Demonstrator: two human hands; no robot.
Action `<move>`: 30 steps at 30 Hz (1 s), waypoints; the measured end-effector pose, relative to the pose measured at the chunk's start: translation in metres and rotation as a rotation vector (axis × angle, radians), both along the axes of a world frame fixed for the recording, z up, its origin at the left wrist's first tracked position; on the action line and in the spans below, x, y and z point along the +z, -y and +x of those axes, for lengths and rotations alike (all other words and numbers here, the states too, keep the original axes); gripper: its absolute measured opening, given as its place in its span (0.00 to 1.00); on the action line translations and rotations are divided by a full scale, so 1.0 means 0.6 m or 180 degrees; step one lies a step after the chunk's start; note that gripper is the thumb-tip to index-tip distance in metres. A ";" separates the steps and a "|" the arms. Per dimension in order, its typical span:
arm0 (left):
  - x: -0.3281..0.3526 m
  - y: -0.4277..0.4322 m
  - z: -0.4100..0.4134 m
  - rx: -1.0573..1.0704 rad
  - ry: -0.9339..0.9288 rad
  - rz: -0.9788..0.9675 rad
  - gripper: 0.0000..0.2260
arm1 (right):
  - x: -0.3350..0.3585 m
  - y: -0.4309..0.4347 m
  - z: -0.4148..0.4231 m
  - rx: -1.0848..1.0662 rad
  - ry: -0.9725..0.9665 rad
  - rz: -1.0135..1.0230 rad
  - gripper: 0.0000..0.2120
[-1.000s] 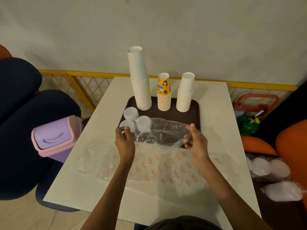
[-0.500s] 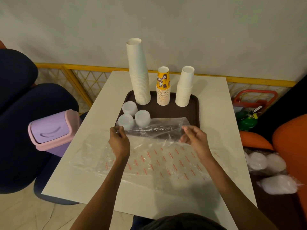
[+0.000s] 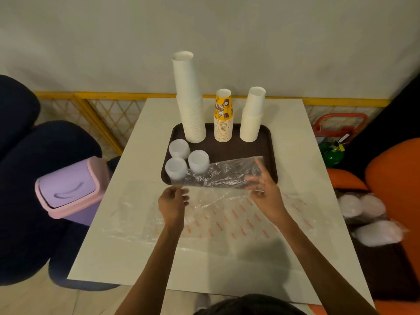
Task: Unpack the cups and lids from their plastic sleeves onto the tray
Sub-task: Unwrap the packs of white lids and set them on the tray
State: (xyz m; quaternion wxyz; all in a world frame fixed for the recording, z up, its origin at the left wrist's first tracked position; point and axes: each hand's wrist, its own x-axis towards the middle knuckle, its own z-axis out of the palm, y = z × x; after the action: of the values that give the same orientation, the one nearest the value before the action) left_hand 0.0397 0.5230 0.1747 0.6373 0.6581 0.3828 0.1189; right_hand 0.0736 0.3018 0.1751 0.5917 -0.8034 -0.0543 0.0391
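Lying across the front of the brown tray (image 3: 238, 148), the empty plastic sleeve (image 3: 222, 176) looks thin, light and slippery, so pinch one end. The right hand (image 3: 266, 196) spreads its fingers at the right end. The left hand (image 3: 172, 203) curls by the left corner; I cannot tell if it pinches.

- A brown tray (image 3: 269, 153) in the centre of the frame carries stacked cups (image 3: 191, 110) and lids (image 3: 198, 160).
- A clear sleeve (image 3: 223, 175) lies across its lower edge.
- The right hand (image 3: 266, 196) spreads its fingers at the sleeve; the left hand (image 3: 173, 204) is curled just below it.
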 end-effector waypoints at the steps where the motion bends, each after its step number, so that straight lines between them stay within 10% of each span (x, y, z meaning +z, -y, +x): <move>1: 0.004 -0.004 -0.001 -0.0018 0.0042 0.0184 0.06 | 0.000 -0.005 -0.002 -0.0127 0.0120 -0.0177 0.39; 6: 0.025 -0.029 -0.006 0.0093 0.0279 0.0826 0.03 | 0.008 -0.037 -0.013 -0.0939 0.0557 -0.0249 0.23; 13: 0.029 -0.049 -0.023 0.0147 0.0086 -0.0377 0.06 | 0.008 -0.076 -0.036 -0.1627 0.0571 0.0029 0.10; 20: 0.036 -0.057 -0.034 0.0280 0.0495 0.0971 0.04 | -0.003 -0.093 -0.050 -0.1978 0.0509 -0.0811 0.10; 30: 0.009 -0.105 -0.042 -0.0030 0.0273 0.1347 0.07 | 0.037 -0.102 -0.054 -0.1223 -0.0356 0.1102 0.08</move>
State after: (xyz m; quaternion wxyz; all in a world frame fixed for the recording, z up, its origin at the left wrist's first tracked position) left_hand 0.0147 0.5859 0.1802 0.5012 0.7734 0.3188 0.2216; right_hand 0.0412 0.3632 0.1976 0.7190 -0.6823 0.1262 -0.0395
